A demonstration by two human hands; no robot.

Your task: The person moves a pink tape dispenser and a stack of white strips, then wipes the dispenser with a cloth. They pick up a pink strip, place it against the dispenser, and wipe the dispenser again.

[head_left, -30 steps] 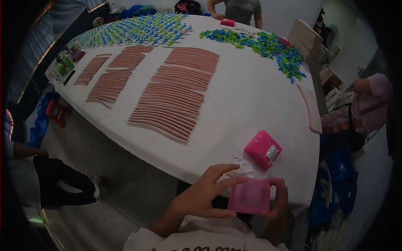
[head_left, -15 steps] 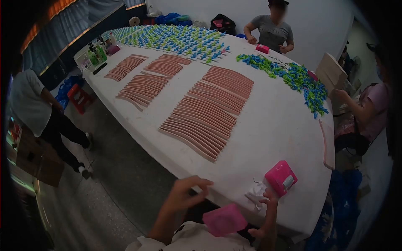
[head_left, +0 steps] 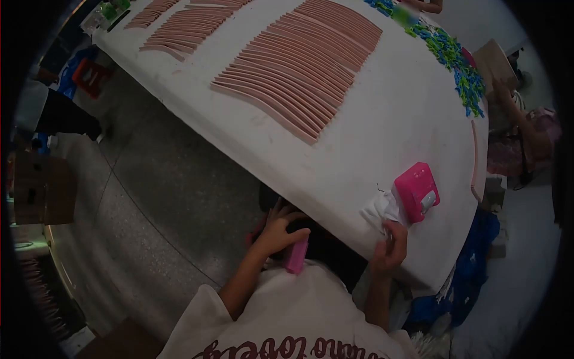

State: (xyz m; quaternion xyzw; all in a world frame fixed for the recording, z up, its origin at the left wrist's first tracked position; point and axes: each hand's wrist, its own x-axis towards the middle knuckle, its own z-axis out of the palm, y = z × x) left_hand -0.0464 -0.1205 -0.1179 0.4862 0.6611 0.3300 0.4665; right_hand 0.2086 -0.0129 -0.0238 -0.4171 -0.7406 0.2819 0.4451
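In my left hand (head_left: 280,232) is a small pink plastic piece (head_left: 296,256), seen almost edge-on close over my lap. My thumb overlaps its upper end, while the other fingers stretch forward beside the table edge. My right hand (head_left: 391,250) is at the near table edge with half-curled fingers and a gap to the thumb. Its fingertips reach the lower edge of a crumpled white paper or tissue (head_left: 381,207). Against that paper stands a bright pink box (head_left: 417,190) with a pale, shiny patch on its side.
Rows of pinkish-brown strips (head_left: 293,72) lie across the white table (head_left: 239,134). Blue and green small pieces (head_left: 460,66) are heaped at the far right, near another person's arm (head_left: 515,107). A red stool (head_left: 91,78) and cardboard box (head_left: 45,188) stand on the floor at left.
My view has tipped downward. The pink piece has turned from broadside to edge-on and is now at my left hand. My right hand's spread fingers have curled in near the white paper.
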